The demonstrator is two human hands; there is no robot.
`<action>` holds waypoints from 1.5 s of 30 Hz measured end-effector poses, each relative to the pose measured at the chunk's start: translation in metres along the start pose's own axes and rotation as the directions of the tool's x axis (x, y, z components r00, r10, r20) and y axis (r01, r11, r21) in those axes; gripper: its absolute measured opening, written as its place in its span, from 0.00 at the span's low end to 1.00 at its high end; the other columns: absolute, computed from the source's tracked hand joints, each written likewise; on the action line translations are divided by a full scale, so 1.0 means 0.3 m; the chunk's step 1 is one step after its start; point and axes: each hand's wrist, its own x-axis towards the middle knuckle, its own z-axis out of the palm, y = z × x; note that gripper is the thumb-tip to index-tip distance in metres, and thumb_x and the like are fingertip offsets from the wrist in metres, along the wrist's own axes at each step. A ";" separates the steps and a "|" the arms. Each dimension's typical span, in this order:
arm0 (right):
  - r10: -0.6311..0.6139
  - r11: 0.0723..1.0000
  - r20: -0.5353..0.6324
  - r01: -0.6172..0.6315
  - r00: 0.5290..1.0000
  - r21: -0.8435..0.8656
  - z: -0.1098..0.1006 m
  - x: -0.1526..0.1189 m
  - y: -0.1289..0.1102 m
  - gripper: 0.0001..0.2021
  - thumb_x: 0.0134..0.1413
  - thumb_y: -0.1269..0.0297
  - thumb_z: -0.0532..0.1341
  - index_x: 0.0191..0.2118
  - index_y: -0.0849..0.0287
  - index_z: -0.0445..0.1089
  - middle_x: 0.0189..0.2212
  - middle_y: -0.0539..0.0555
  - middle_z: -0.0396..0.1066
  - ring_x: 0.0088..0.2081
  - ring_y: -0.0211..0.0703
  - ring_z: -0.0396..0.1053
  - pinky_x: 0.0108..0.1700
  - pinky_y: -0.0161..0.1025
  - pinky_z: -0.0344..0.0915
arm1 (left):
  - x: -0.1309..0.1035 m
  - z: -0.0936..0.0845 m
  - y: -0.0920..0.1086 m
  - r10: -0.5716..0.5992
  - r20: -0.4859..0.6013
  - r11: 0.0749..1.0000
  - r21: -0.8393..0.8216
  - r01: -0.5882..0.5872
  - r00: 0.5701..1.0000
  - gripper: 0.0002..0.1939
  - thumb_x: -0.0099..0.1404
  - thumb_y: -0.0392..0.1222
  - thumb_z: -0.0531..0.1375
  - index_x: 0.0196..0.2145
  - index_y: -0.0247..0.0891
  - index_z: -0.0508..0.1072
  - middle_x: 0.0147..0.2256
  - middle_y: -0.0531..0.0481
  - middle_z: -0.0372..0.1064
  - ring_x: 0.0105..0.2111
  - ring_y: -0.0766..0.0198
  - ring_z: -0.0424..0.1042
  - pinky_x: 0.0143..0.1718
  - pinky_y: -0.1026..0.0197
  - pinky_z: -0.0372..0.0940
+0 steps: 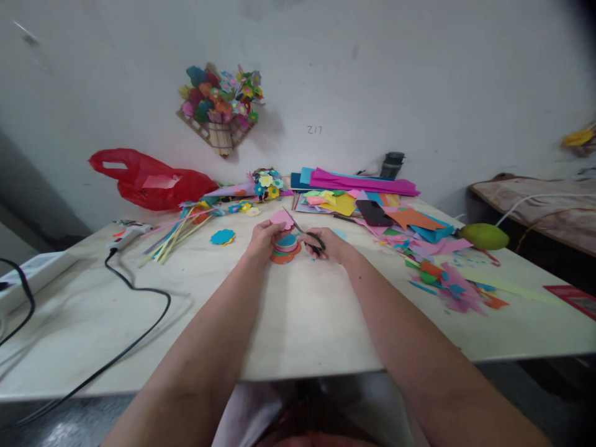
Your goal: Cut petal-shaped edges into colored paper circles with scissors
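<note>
In my left hand [264,239] is a pink paper piece [282,219], pinched between the fingers. My right hand [328,244] grips a pair of scissors with black handles [316,241], and their blades point up and left beside the pink paper's edge. Whether the blades touch the paper, I cannot tell. Just below both hands lies a stack of round coloured paper pieces [283,256], orange, pink and blue among them, partly covered by my left hand. A blue scalloped paper flower [223,236] rests on the table to the left.
Paper strips [174,233], a glue gun [133,234] with its black cable and a white power strip [40,279] occupy the left. Behind are a red plastic bag [151,180] and a paper bouquet [267,184]. Paper sheets, a phone [373,213] and scraps [459,288] cover the right.
</note>
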 end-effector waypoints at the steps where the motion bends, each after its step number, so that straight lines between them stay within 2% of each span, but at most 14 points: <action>1: -0.002 1.000 0.002 0.002 1.000 -0.003 -0.001 0.001 0.001 0.12 0.56 0.58 0.64 0.31 0.63 0.70 0.16 0.46 0.66 0.14 0.30 0.61 0.11 0.28 0.45 | 0.000 -0.001 0.000 0.001 -0.001 1.000 0.000 -0.001 1.000 0.09 0.45 0.31 0.70 0.25 0.33 0.75 0.27 0.47 0.77 0.30 0.62 0.78 0.36 0.62 0.73; 12: -0.012 1.000 0.016 0.012 1.000 -0.010 -0.007 0.002 0.008 0.13 0.55 0.56 0.65 0.29 0.62 0.69 0.17 0.46 0.66 0.14 0.29 0.60 0.11 0.27 0.44 | -0.002 0.006 0.005 -0.004 -0.053 1.000 -0.027 0.003 0.999 0.09 0.45 0.29 0.69 0.25 0.33 0.73 0.26 0.48 0.75 0.28 0.64 0.77 0.36 0.61 0.72; 26: -0.006 1.000 0.030 0.007 1.000 -0.026 -0.007 0.002 0.008 0.13 0.56 0.59 0.66 0.27 0.62 0.67 0.17 0.47 0.66 0.13 0.28 0.60 0.11 0.27 0.46 | 0.001 -0.005 0.004 -0.026 -0.012 1.000 -0.016 0.026 1.000 0.07 0.45 0.29 0.68 0.25 0.31 0.75 0.26 0.46 0.76 0.28 0.63 0.77 0.35 0.63 0.72; 41: -0.020 0.998 0.038 0.022 0.999 -0.051 -0.015 0.014 0.024 0.14 0.54 0.57 0.67 0.27 0.61 0.66 0.16 0.46 0.66 0.13 0.29 0.59 0.11 0.27 0.44 | -0.002 -0.003 0.006 -0.027 -0.032 1.000 -0.014 0.027 0.999 0.09 0.46 0.29 0.69 0.24 0.33 0.72 0.24 0.49 0.75 0.27 0.63 0.77 0.34 0.62 0.73; 45: -0.017 0.999 0.039 0.019 0.999 -0.043 -0.014 0.007 0.018 0.14 0.54 0.58 0.67 0.27 0.61 0.66 0.16 0.46 0.65 0.13 0.29 0.59 0.11 0.27 0.44 | 0.001 -0.002 0.005 -0.033 -0.031 0.999 -0.033 0.032 0.999 0.07 0.46 0.29 0.69 0.24 0.32 0.74 0.25 0.47 0.75 0.27 0.63 0.77 0.33 0.63 0.73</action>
